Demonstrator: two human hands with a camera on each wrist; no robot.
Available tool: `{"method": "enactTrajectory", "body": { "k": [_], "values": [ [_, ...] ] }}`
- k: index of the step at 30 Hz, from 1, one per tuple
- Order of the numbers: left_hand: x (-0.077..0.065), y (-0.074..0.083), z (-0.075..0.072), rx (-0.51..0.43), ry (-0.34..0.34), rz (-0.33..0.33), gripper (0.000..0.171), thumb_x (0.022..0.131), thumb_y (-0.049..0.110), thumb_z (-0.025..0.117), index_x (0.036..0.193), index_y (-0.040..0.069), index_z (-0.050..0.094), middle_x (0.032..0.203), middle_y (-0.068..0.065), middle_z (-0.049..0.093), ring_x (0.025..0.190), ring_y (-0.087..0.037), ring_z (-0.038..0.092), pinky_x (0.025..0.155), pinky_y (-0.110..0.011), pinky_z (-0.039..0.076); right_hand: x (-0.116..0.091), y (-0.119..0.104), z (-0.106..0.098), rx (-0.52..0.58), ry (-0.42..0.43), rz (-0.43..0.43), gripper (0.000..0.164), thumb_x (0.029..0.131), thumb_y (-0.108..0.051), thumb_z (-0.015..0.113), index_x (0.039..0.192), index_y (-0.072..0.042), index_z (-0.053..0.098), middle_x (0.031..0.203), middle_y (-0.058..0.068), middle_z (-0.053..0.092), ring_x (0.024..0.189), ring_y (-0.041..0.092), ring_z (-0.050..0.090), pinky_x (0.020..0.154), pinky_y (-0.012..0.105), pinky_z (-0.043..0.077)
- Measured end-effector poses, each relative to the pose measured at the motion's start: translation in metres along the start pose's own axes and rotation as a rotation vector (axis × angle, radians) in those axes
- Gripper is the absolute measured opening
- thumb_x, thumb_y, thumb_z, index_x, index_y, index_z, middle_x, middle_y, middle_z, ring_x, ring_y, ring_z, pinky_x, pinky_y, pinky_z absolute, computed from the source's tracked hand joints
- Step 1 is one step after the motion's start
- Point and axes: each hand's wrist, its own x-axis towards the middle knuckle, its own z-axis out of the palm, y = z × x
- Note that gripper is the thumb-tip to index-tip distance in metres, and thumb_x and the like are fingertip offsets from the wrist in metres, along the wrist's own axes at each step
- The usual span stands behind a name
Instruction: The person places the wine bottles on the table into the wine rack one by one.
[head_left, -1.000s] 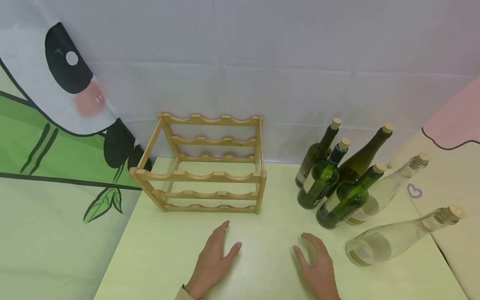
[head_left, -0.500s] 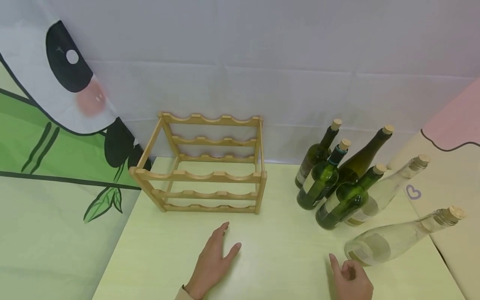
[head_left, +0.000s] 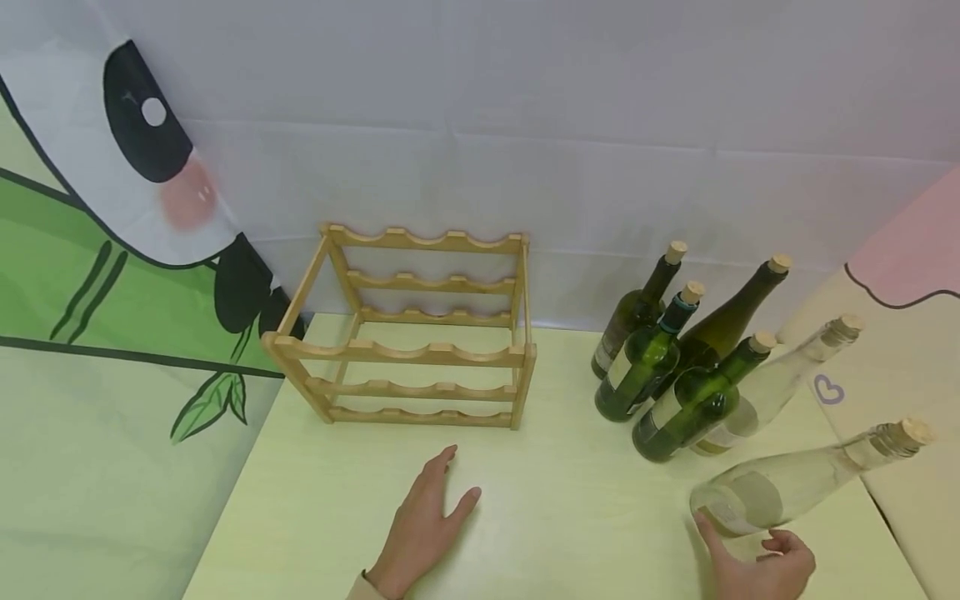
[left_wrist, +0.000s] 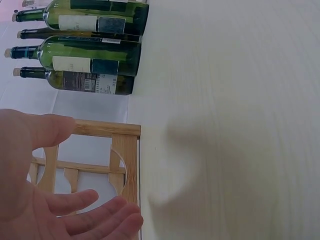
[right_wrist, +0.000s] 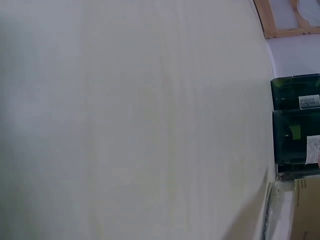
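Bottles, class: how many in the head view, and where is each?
6, all right of the rack. Green: rear left bottle, front left bottle, rear right bottle, front right bottle. Clear: far bottle, near bottle by the right hand. None seems hidden.

High head view facing down, closer sideways wrist views, rack (head_left: 405, 353) shared

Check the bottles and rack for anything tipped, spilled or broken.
Nothing stands out. The four green bottles and two clear bottles stand upright and corked, the wooden rack looks square and whole, and no spill or breakage shows on the table.
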Motion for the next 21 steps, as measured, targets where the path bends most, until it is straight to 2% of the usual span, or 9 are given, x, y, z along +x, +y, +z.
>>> {"method": "enactTrajectory", "body": {
  "k": [2,4,7,9,12,14,21],
  "values": [
    [-0.001,0.000,-0.001,-0.001,0.000,0.005,0.071,0.107,0.045,0.067,0.161,0.006,0.042,0.159,-0.015,0.051,0.147,-0.039,0.049,0.113,-0.061,0.046,0.004,-0.001,0.003,0.014,-0.037,0.016,0.086,0.066,-0.039,0.104,0.124,-0.007,0.049,0.104,-0.008,0.038,0.085,0.005,0.035,0.081,0.022,0.029],
    [-0.001,0.000,-0.001,0.001,-0.002,0.007,0.072,0.107,0.047,0.066,0.161,0.006,0.041,0.159,-0.015,0.051,0.147,-0.039,0.049,0.113,-0.061,0.046,0.007,-0.003,0.004,-0.006,-0.113,0.036,0.102,0.069,-0.041,0.103,0.141,-0.001,0.043,0.116,-0.005,0.041,0.094,0.010,0.040,0.084,0.026,0.033],
    [-0.002,0.000,-0.001,0.003,-0.002,0.009,0.072,0.107,0.047,0.066,0.160,0.005,0.041,0.158,-0.016,0.052,0.146,-0.039,0.050,0.113,-0.061,0.046,0.014,-0.005,0.006,-0.024,-0.248,0.051,0.110,0.075,-0.045,0.099,0.154,-0.002,0.036,0.134,0.009,0.046,0.113,0.027,0.048,0.099,0.038,0.043],
    [-0.002,0.000,-0.001,0.008,-0.003,0.008,0.072,0.107,0.046,0.066,0.160,0.006,0.041,0.158,-0.015,0.052,0.146,-0.039,0.050,0.112,-0.061,0.047,0.017,-0.007,0.007,-0.026,-0.290,0.082,0.111,0.077,-0.050,0.097,0.157,-0.005,0.035,0.142,0.015,0.048,0.124,0.036,0.049,0.110,0.048,0.042],
    [-0.001,0.000,-0.001,0.010,0.002,0.006,0.071,0.107,0.044,0.067,0.161,0.006,0.041,0.158,-0.015,0.052,0.147,-0.038,0.050,0.112,-0.061,0.047,0.020,-0.010,0.008,-0.011,-0.310,0.123,0.107,0.081,-0.054,0.093,0.160,-0.011,0.036,0.144,0.015,0.052,0.132,0.037,0.048,0.117,0.056,0.037],
    [-0.001,0.000,-0.002,0.013,0.005,0.004,0.070,0.107,0.042,0.068,0.161,0.007,0.041,0.158,-0.015,0.052,0.147,-0.038,0.050,0.111,-0.061,0.047,0.021,-0.012,0.008,-0.010,-0.316,0.147,0.104,0.082,-0.057,0.090,0.160,-0.013,0.037,0.144,0.014,0.053,0.132,0.036,0.049,0.116,0.056,0.037],
    [-0.003,0.000,-0.005,0.028,0.004,-0.012,0.069,0.106,0.040,0.069,0.160,0.005,0.042,0.157,-0.016,0.052,0.146,-0.039,0.050,0.111,-0.061,0.048,0.016,-0.018,0.012,-0.003,-0.383,0.131,0.103,0.087,-0.057,0.086,0.162,-0.009,0.034,0.150,0.023,0.051,0.141,0.046,0.046,0.115,0.068,0.035]
  ]
}}
